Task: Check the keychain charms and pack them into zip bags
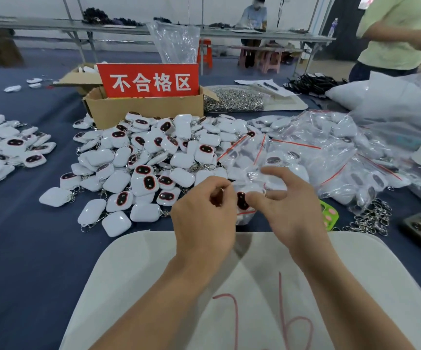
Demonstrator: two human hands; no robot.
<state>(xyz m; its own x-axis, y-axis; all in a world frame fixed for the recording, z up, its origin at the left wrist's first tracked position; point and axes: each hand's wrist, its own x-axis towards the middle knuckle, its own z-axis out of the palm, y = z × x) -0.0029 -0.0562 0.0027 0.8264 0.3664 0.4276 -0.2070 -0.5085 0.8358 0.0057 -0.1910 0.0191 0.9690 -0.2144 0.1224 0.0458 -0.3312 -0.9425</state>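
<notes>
My left hand (204, 213) and right hand (282, 205) pinch a zip bag (246, 215) holding a charm (242, 200), above the white mat (133, 269).

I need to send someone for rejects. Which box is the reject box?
On the blue table, look behind the big middle pile of white charms. The brown cardboard box stands at its far edge. It alone carries an upright red sign with white characters.

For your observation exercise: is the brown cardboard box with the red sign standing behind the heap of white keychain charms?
Yes, the brown cardboard box with the red sign stands just behind the heap of white keychain charms.
</notes>
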